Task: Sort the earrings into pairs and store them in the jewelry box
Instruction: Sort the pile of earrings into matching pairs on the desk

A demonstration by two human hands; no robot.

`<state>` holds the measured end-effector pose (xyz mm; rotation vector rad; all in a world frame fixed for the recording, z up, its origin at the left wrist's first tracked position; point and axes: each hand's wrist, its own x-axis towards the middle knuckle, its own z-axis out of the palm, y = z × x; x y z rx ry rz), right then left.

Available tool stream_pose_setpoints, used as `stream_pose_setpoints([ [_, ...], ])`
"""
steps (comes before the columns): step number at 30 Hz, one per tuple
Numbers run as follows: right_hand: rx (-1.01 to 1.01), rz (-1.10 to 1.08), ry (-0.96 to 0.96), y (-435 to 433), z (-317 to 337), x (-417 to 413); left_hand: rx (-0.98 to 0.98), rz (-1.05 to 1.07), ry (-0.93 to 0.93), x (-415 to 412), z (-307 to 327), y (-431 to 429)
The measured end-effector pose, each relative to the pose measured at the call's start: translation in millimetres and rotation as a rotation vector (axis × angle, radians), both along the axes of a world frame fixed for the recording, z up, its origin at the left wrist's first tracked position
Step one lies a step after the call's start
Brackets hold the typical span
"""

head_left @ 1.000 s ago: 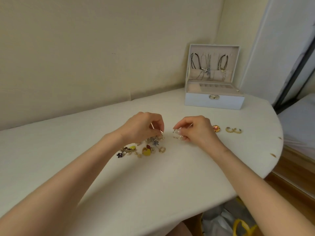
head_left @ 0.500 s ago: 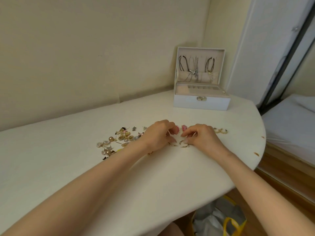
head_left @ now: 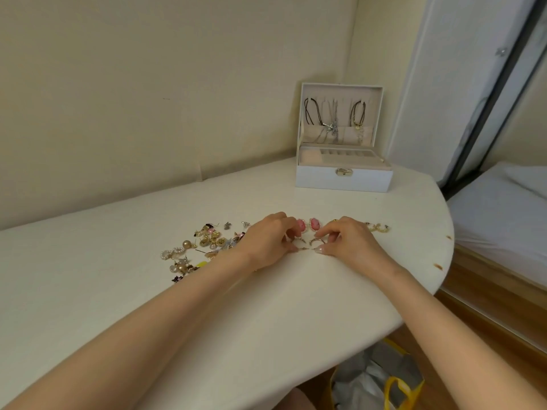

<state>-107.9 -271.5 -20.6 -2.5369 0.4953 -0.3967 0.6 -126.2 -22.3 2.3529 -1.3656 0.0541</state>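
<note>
My left hand and my right hand rest on the white table, with the fingers curled and the tips almost meeting. Between them lie two small gold earrings. Whether I pinch them or only touch them, I cannot tell. Just behind them two pink earrings lie side by side. The unsorted heap is beside my left wrist, and two gold hoops are beyond my right hand. The jewelry box is open at the far corner, well apart.
</note>
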Motion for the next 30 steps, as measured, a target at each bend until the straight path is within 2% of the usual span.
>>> stream_pose_setpoints([
  [5, 0.004, 0.005, -0.076, 11, 0, 2, -0.041, 0.03, -0.054, 6, 13, 28],
  [9, -0.015, 0.095, -0.126, 33, 4, 11, -0.062, 0.109, -0.091, 21, 26, 67],
  [14, -0.066, 0.196, -0.095, 60, 7, 33, -0.032, 0.22, -0.046, 41, 31, 106],
  [18, -0.068, 0.256, -0.041, 79, 10, 52, -0.082, 0.266, -0.041, 52, 27, 124],
  [26, -0.047, 0.284, 0.03, 100, 14, 79, 0.033, 0.233, 0.035, 62, 17, 131],
  [30, 0.01, 0.268, -0.051, 106, 13, 82, 0.044, 0.218, 0.014, 62, 9, 128],
])
